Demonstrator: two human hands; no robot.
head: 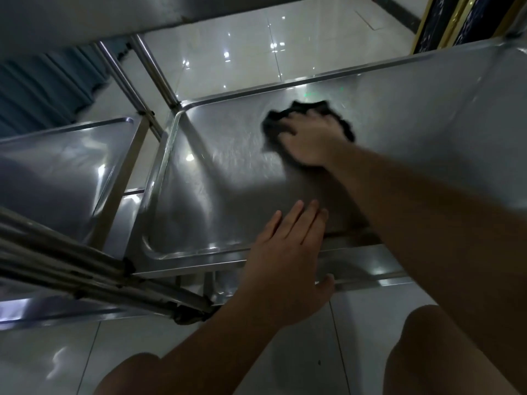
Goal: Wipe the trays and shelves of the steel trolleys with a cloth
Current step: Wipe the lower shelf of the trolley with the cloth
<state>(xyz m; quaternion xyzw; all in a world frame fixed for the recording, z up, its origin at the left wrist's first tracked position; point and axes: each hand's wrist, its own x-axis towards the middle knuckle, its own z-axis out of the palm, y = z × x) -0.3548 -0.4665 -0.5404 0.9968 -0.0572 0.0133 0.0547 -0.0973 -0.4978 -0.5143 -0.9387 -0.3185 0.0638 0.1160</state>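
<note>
1. A dark cloth point(309, 115) is pressed flat on the steel shelf point(228, 172) of the nearer trolley, toward its far rim, by the right hand point(312, 139).
2. The right grip is blurred; its fingers are seen bent over the crumpled cloth, holding it against the metal.
3. The left hand point(286, 266) is laid on the near rim of the same shelf, its grip open, fingers straight over the edge and thumb below the lip.
4. A second steel tray point(65, 166) is seen just to the left, behind upright steel posts point(155, 72).
5. Glossy floor tiles point(242, 49) are seen beyond and beneath.
</note>
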